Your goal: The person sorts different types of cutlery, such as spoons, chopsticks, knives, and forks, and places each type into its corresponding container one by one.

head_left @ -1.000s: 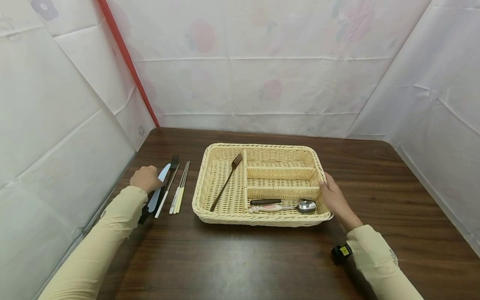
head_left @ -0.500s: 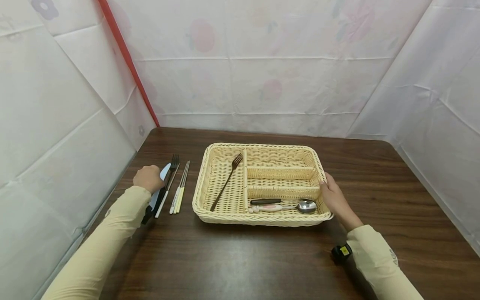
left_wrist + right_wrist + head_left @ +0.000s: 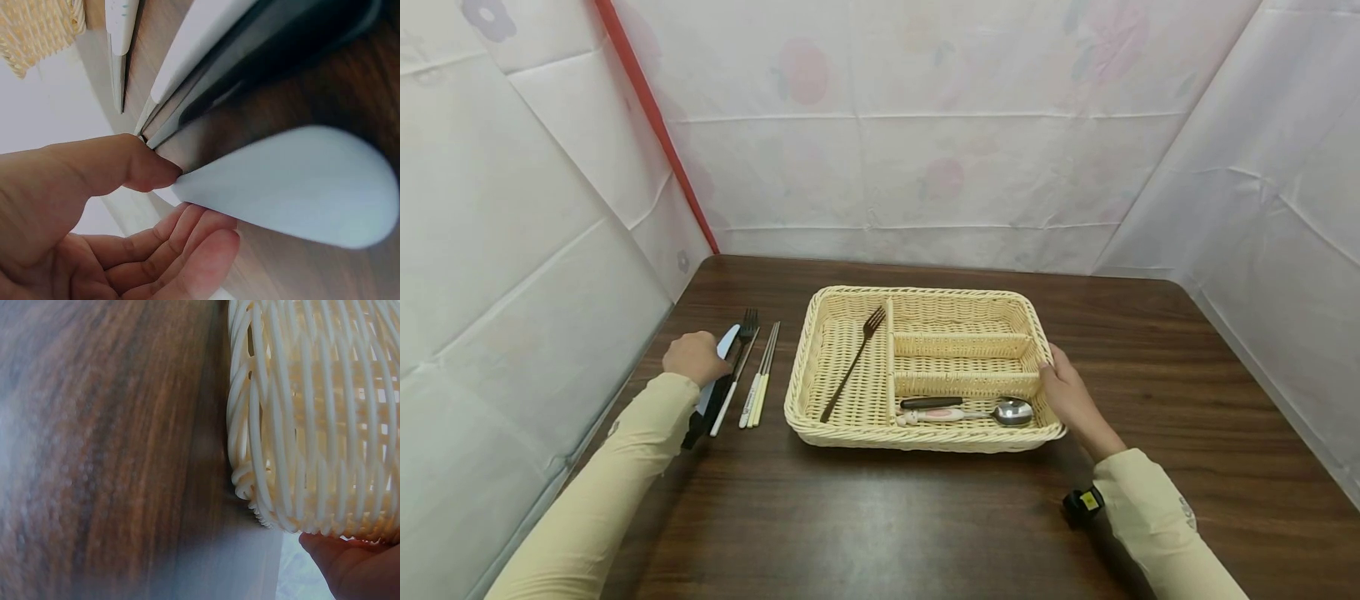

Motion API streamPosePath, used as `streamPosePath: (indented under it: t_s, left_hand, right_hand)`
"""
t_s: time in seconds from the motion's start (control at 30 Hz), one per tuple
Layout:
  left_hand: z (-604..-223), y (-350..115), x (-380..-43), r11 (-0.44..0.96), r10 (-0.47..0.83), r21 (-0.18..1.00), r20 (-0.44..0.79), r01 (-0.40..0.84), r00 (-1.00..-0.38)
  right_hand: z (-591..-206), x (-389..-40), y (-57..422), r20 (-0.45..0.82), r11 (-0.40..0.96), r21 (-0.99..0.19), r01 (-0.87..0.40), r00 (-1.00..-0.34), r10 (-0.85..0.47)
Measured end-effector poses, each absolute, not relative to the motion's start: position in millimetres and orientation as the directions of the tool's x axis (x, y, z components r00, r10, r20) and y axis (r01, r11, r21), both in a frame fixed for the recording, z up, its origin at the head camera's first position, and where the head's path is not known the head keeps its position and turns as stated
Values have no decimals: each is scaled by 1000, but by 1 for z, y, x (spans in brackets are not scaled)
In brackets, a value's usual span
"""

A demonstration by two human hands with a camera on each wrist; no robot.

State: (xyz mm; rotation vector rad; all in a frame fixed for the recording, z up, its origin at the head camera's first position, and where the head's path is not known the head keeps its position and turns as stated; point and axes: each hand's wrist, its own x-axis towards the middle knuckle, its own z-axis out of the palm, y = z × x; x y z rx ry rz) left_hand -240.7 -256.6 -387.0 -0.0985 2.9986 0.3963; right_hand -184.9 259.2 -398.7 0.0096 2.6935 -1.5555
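My left hand [image 3: 692, 357] is at the left of the table, pinching a knife [image 3: 727, 340] with a pale blue handle. In the left wrist view, thumb and fingers meet at the narrow neck of that knife [image 3: 294, 187]. Right beside it lie a black fork [image 3: 749, 322] and a slim white-handled utensil [image 3: 724, 410]. My right hand [image 3: 1069, 400] grips the right side of a cream wicker basket [image 3: 925, 440], its thumb at the rim. The right wrist view shows only part of this hand against the weave [image 3: 312, 425].
White- and yellow-handled chopsticks [image 3: 762, 387] lie between the knife and the basket. Inside the basket are a dark brown fork [image 3: 853, 367], a black-handled utensil [image 3: 931, 403] and a spoon [image 3: 1012, 412]. White sheeting [image 3: 880, 192] walls the table's back and sides.
My left hand has shifted slightly right, then a little back left, and the knife has tilted a little. The right hand and the basket have stayed put.
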Motion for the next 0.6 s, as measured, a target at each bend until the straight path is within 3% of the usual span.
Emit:
streamPosePath:
  t_s: [0.37, 0.6]
  left_hand:
    - [-383, -261, -241, 962, -70, 259, -73, -87, -995]
    - [-379, -256, -242, 961, -9, 276, 2, -9, -1000]
  right_hand:
    - [-398, -185, 259, -42, 503, -864, 33, -999, -7]
    - [-397, -185, 258, -42, 505, -862, 33, -999, -6]
